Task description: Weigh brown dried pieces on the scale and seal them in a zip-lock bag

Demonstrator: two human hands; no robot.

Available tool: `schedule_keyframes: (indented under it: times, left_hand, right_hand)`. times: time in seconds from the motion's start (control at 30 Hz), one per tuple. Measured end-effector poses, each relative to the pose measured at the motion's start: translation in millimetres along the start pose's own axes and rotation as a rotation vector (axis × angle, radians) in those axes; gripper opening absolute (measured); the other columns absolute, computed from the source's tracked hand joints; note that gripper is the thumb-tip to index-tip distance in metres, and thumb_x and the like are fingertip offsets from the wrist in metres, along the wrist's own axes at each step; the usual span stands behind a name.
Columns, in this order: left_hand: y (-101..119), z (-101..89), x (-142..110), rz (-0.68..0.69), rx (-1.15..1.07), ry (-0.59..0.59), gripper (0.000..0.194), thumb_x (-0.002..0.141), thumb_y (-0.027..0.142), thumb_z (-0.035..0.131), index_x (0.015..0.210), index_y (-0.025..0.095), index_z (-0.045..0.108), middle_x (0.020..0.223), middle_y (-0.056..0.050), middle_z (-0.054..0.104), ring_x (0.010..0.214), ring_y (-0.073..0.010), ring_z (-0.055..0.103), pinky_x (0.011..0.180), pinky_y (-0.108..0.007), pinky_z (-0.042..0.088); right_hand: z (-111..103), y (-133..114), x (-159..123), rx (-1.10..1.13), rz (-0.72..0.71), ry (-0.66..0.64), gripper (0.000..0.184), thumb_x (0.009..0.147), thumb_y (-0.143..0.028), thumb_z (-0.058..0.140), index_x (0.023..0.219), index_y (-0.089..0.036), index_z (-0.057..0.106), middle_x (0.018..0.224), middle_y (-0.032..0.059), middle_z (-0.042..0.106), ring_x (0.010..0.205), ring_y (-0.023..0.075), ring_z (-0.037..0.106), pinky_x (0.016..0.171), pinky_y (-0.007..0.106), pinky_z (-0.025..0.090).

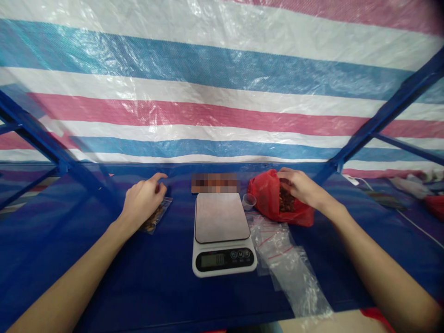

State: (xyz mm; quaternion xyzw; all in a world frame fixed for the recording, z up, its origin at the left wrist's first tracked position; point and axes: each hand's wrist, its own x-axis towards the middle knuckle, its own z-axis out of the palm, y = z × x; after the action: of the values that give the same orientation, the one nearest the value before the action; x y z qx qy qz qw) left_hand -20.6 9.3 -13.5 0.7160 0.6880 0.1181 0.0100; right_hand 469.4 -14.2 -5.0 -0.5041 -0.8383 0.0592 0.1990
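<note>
The left forearm and right forearm angle inward; the left hand and right hand sit palm-down and curled, well apart.

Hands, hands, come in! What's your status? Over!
Left hand on small clear bag. Right hand at red plastic bag of brown pieces. Digital scale between.

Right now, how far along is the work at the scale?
Done, it seems: a small clear bag of brown pieces lies under the left hand. In hand: the right hand is at the mouth of a red plastic bag holding dark brown pieces. Left: clear plastic bags lie flat beside the digital kitchen scale, seemingly unfilled, with a small clear cup near it.
</note>
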Motion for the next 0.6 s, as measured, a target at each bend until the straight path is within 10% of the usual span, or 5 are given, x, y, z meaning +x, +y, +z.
schedule_keyframes:
  times: [0.33, 0.6]
  left_hand:
    - [7.1, -6.0, -4.5, -0.014, -0.017, 0.08, 0.044, 0.097, 0.035, 0.043, 0.134, 0.029, 0.067, 0.087, -0.005, 0.077, 0.085, -0.0287, 0.074, 0.068, -0.032, 0.04]
    - [8.1, -7.0, -4.6, -0.005, 0.032, 0.062, 0.044, 0.099, 0.037, 0.043, 0.133, 0.027, 0.068, 0.081, -0.005, 0.075, 0.084, -0.0286, 0.075, 0.07, -0.032, 0.046]
  right_hand:
    - [-35.9, -0.7, -7.8, -0.112, 0.135, 0.23, 0.021, 0.097, -0.032, 0.057, 0.096, -0.023, 0.076, 0.096, 0.0113, 0.076, 0.08, 0.0281, 0.073, 0.073, 0.042, 0.058]
    - [-45.8, -47.1, -8.6, -0.016, 0.099, 0.301, 0.022, 0.101, -0.044, 0.058, 0.097, -0.029, 0.074, 0.101, 0.0105, 0.076, 0.089, 0.0322, 0.073, 0.08, 0.05, 0.058]
